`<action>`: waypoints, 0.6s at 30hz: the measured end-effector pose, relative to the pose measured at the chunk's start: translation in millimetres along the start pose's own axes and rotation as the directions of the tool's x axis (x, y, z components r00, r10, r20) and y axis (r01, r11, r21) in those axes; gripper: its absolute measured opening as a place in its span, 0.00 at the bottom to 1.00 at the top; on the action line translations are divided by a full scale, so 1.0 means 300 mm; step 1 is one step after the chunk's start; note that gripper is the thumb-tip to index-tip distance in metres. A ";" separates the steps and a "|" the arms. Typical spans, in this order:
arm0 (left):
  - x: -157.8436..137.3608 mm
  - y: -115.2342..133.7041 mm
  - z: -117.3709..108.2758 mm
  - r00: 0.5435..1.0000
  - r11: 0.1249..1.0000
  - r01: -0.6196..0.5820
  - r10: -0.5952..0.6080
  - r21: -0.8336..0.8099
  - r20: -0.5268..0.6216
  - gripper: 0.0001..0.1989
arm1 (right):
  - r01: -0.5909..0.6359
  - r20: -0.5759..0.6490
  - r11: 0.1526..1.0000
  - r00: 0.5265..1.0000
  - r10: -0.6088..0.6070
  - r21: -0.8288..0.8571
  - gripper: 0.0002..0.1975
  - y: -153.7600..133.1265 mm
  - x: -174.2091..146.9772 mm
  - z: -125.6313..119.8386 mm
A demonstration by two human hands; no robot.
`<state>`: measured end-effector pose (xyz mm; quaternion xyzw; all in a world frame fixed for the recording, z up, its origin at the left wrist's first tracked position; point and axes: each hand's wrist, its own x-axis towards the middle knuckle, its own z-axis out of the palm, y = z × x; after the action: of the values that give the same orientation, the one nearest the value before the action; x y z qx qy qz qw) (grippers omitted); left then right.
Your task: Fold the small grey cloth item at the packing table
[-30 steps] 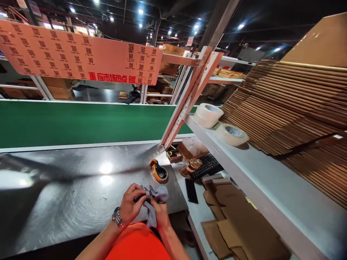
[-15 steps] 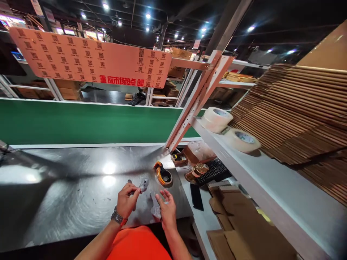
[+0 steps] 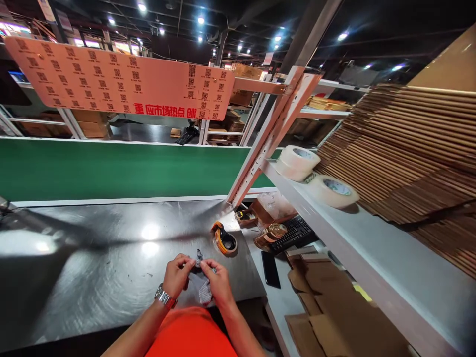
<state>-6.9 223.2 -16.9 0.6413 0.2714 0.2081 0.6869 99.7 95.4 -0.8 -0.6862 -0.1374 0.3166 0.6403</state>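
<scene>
Since half a second ago the two hands have come back together: the left hand (image 3: 177, 274) and right hand (image 3: 219, 282), then apart with a piece in each, now meet over the near edge of the desk (image 3: 92, 267). Both sets of fingers pinch the same small grey item (image 3: 199, 258), which stands up between the fingertips, its long axis roughly upright, with a clear mesh bag (image 3: 204, 290) hanging below, against the right palm. Neither hand is nearer; the item sits midway. Just beyond the fingers, up and right, lies an orange tape dispenser (image 3: 224, 241). Farther right are a black phone (image 3: 270, 269), a keyboard (image 3: 293, 231) and flattened cardboard (image 3: 334, 307).
</scene>
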 end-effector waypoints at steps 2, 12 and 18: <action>0.003 -0.015 -0.002 0.999 0.999 0.032 -0.031 -0.009 0.040 0.32 | -0.136 0.036 0.967 0.991 0.132 0.215 0.34 0.008 -0.001 0.001; -0.001 0.005 -0.012 0.655 0.496 -0.683 0.741 0.537 0.148 0.11 | -0.145 -0.014 0.963 0.988 0.152 0.229 0.42 0.056 -0.005 0.031; 0.006 0.009 -0.005 0.612 0.326 -0.668 0.752 0.669 0.244 0.06 | -0.076 -0.026 0.991 0.997 0.079 0.108 0.43 0.069 -0.001 0.030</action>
<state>-6.3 225.8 -14.3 0.8905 0.0579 0.4010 0.2072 89.5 99.6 -20.6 -0.6604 -0.0838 0.3379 0.6653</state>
